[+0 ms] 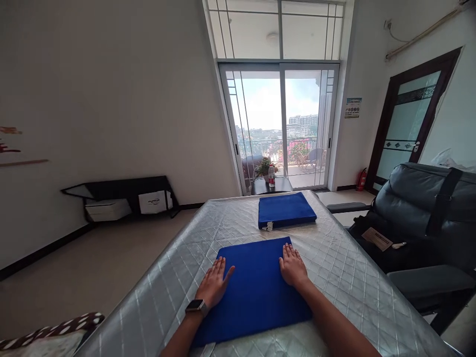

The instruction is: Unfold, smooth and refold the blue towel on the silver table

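A flat blue folded cloth (256,292) lies in front of me on a quilted, silvery mattress (345,277). My left hand (214,283) rests flat along its left edge, fingers stretched and thumb apart, with a watch on the wrist. On the far right part of the cloth lies my right hand (293,265), palm down and fingers extended near the corner. Neither hand grips anything. Farther back on the mattress sits a second blue folded cloth (286,209), thicker, with a white tag at its near left corner.
Behind the mattress stands a small dark table (280,186) with a bottle (271,176) and a potted plant (264,166). A black leather chair (412,208) holding a dark bag is close on the right. Sliding glass doors (281,124) face me. A low black rack (128,191) stands left.
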`<control>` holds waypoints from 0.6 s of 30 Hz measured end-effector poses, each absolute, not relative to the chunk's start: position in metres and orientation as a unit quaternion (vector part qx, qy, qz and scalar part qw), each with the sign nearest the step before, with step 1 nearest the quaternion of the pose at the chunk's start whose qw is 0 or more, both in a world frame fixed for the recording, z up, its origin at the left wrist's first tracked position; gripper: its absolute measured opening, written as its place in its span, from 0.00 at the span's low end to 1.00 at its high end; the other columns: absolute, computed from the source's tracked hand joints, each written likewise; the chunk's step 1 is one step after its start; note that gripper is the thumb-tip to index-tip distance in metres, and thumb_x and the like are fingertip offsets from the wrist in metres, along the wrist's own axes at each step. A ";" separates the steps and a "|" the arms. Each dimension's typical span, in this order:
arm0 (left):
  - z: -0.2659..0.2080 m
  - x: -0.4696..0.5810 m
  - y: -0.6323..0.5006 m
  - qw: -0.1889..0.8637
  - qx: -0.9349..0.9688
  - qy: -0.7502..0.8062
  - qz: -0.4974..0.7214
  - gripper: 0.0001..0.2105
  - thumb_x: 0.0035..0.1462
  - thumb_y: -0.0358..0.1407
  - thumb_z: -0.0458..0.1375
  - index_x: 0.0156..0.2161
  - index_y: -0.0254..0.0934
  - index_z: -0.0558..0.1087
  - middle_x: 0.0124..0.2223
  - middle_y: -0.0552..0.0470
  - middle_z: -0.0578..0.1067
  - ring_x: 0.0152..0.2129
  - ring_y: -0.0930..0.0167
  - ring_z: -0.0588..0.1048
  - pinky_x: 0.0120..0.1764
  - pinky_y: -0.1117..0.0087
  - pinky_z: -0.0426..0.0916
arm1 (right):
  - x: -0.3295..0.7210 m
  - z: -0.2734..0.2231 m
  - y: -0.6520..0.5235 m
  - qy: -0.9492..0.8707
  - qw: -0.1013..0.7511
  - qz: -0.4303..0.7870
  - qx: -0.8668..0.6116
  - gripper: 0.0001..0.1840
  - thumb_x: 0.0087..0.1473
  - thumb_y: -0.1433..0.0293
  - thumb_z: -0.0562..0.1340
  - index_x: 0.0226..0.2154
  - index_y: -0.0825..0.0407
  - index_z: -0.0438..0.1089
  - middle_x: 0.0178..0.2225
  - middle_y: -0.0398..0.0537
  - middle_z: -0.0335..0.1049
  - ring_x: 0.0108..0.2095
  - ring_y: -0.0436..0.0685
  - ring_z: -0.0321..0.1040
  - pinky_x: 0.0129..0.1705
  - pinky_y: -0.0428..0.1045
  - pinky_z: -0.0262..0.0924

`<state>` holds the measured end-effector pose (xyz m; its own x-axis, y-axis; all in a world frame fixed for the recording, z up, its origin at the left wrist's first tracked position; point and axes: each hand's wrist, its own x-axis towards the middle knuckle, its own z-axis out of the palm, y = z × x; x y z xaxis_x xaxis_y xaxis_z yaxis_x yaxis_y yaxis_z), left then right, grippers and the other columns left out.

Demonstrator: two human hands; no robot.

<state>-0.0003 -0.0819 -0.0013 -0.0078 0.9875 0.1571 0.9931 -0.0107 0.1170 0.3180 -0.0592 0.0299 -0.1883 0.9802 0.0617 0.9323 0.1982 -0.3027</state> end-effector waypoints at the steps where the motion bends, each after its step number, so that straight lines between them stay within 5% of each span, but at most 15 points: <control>1: -0.001 -0.004 -0.083 0.003 -0.699 -0.708 -0.100 0.38 0.67 0.56 0.34 0.70 0.30 0.54 0.72 0.37 0.55 0.70 0.58 0.53 0.68 0.54 0.53 | 0.317 0.031 -0.060 -0.764 0.119 0.097 -0.627 0.35 0.67 0.63 0.40 0.71 0.63 0.42 0.73 0.56 0.36 0.73 0.58 0.33 0.71 0.56 0.31; 12: 0.005 -0.003 -0.085 -0.016 -0.700 -0.709 -0.085 0.46 0.63 0.62 0.27 0.70 0.24 0.52 0.73 0.34 0.51 0.70 0.57 0.51 0.68 0.55 0.51 | 0.325 0.025 -0.093 -0.773 0.096 0.069 -0.623 0.35 0.68 0.62 0.40 0.70 0.65 0.44 0.73 0.58 0.37 0.73 0.59 0.32 0.71 0.57 0.33; 18: 0.022 0.033 -0.077 -0.006 -0.675 -0.732 -0.087 0.48 0.63 0.62 0.29 0.69 0.18 0.52 0.72 0.28 0.51 0.70 0.50 0.50 0.69 0.47 0.49 | 0.325 0.020 -0.103 -0.773 0.111 0.061 -0.622 0.35 0.68 0.62 0.42 0.70 0.62 0.44 0.72 0.56 0.39 0.72 0.58 0.34 0.71 0.57 0.35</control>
<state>0.0328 -0.0769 0.0223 -0.0881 0.9902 0.1080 0.9880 0.0730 0.1361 0.3250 -0.1032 0.0201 -0.2023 0.9746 0.0957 0.9478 0.2194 -0.2315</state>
